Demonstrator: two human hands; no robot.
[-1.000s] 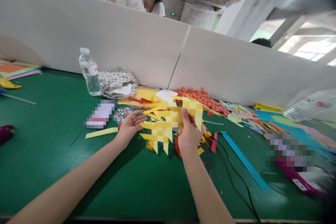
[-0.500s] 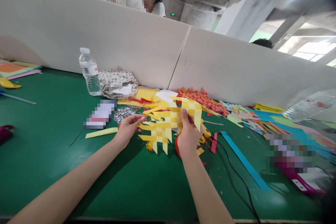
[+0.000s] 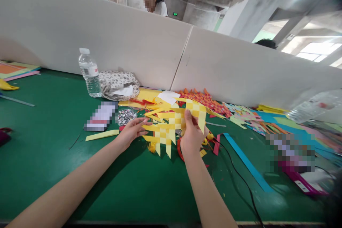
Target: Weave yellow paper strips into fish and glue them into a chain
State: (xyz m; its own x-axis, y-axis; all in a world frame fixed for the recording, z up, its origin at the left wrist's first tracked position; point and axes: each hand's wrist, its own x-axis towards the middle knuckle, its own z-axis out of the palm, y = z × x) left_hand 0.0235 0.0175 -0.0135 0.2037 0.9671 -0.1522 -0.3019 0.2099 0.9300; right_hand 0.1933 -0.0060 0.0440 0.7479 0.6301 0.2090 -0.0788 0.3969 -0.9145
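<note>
A woven paper piece (image 3: 175, 119) in two shades of yellow, checkered in the middle with loose strip ends at its edges, is held up above the table. My right hand (image 3: 193, 133) grips its right part, thumb on the front face and the other fingers mostly behind. My left hand (image 3: 132, 131) is at the left side, by the pointed strip ends, with its fingers apart. Whether its fingertips touch a strip is hard to see. A yellow tassel (image 3: 151, 146) shows below the weave, and a pale yellow strip (image 3: 102, 135) lies left of my left hand.
Behind are a bag of small round pieces (image 3: 127, 117), a water bottle (image 3: 90, 74), a cloth pouch (image 3: 119, 82) and orange-red woven pieces (image 3: 199, 98). A blue strip (image 3: 247, 162) and a black cord (image 3: 240, 176) lie right. A white partition (image 3: 128, 42) borders the green table (image 3: 128, 196).
My left hand's fingers have spread from a pinch near the strip ends. My right hand keeps its hold, and the woven piece has shifted only slightly.
</note>
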